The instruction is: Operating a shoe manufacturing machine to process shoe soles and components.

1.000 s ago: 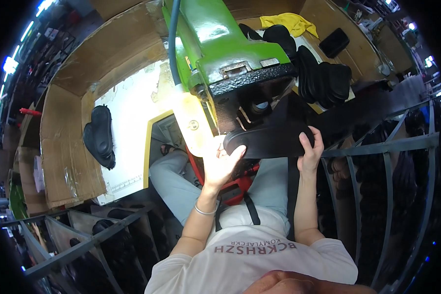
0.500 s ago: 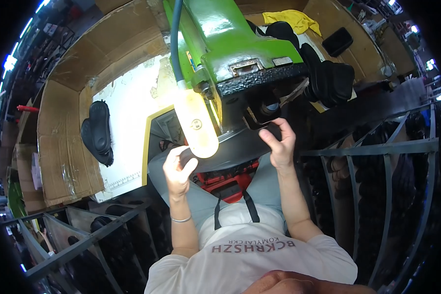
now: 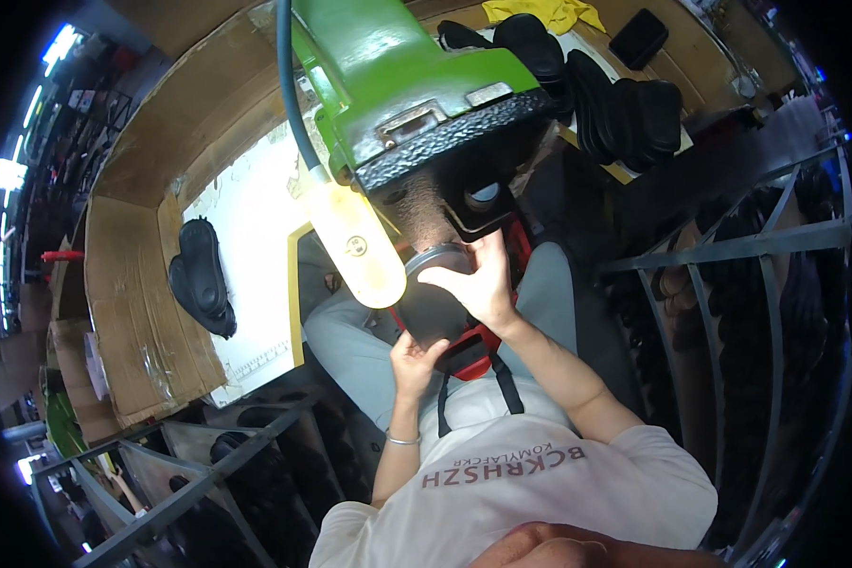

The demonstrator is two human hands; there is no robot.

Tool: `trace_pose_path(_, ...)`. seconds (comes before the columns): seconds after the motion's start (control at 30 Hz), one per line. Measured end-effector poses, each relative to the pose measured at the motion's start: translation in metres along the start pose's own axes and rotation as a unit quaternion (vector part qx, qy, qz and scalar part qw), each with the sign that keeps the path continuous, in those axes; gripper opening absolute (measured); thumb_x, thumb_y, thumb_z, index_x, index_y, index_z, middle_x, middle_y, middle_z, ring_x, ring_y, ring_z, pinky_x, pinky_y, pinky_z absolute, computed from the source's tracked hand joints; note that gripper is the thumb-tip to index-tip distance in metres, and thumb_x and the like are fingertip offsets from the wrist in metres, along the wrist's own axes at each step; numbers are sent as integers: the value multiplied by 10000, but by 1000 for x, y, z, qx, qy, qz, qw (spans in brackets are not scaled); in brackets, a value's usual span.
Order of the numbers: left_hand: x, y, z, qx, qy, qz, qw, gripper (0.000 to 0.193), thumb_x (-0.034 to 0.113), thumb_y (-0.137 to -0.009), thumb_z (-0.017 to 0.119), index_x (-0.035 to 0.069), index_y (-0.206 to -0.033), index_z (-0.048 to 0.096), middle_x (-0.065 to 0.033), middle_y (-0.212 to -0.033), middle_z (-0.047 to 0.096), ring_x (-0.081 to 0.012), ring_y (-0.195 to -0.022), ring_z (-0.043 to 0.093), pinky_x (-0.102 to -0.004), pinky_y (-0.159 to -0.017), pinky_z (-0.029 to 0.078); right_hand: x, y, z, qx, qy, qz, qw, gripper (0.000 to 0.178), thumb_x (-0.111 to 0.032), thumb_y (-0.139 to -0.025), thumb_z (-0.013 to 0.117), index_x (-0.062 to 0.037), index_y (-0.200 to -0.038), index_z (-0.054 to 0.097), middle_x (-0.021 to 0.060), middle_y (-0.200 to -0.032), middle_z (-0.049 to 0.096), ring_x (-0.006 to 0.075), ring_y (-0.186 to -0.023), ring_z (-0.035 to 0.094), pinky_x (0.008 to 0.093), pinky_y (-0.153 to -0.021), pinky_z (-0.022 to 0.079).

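Both hands are on a dark, rounded, flat piece with a paler rim (image 3: 428,308), held below the machine's head; it looks like a shoe sole, but blur hides its exact kind. My left hand (image 3: 415,364) grips its near end between thumb and fingers. At its upper right side, my right hand (image 3: 480,286) holds it with the thumb across its face and the fingers just under a black bracket. Over the work stands a green machine (image 3: 407,66). A lit yellow lamp or guard plate (image 3: 355,246) hangs left of the piece.
Black shoe soles (image 3: 201,275) lie on the white tabletop (image 3: 256,218), walled by cardboard (image 3: 142,312). More black shoe pieces (image 3: 625,118) sit right of the machine, near a yellow cloth (image 3: 544,13). Metal racks (image 3: 729,248) with dark footwear flank me on both sides.
The dark piece has swung from lying wide across to pointing toward me. My hands have come closer together, the left moving right and nearer, the right moving left. The view has shifted slightly.
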State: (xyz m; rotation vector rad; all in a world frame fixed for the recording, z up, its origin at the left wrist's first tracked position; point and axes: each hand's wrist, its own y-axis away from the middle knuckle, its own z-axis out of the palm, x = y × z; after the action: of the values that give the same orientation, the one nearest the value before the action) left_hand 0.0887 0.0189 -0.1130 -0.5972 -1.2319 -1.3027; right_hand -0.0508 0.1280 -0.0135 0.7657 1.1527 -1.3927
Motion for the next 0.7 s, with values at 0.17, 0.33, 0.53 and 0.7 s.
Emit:
trace_pose_path(0.17, 2, -5, 24, -37, -39, 16, 998, 342, -79, -740, 708, -34, -1058, 590, -82, -1004, 634, -132, -874, 600, -261, -782, 500, 2, 41, -30, 39, 120, -5, 992, 550, -136, -784, 724, 20, -1212, 417, 146, -1016, 583, 213, -940, 589, 334, -804, 476)
trace_pose_path(0.33, 14, -22, 22, -113, -236, 8, 965, 304, -60, -749, 700, -17, -1034, 601, -82, -1011, 636, -113, -860, 596, -243, -769, 493, 30, 90, -67, 89, 92, 53, 990, 464, -163, -844, 662, 53, -1194, 447, 166, -1079, 588, 236, -986, 586, 341, -862, 462)
trace_pose_path(0.53, 126, -103, -103, 223, -515, 418, 715, 387, 112, -803, 687, -16, -1142, 552, -179, -1139, 583, -311, -1072, 554, -368, -928, 446, -88, -22, -176, 271, 239, -144, 921, 215, -114, -852, 623, 5, -1019, 560, 51, -913, 618, 114, -819, 576, 255, -726, 465)
trace_pose_path(0.7, 194, -126, -198, 464, -675, 250, 516, 512, 384, -809, 652, 120, -1233, 541, -177, -1231, 510, -334, -1123, 503, -515, -955, 362, -147, -146, -278, 331, 453, -151, 814, 423, -254, -763, 677, 57, -1033, 581, 231, -913, 652, 361, -882, 637, 386, -784, 477)
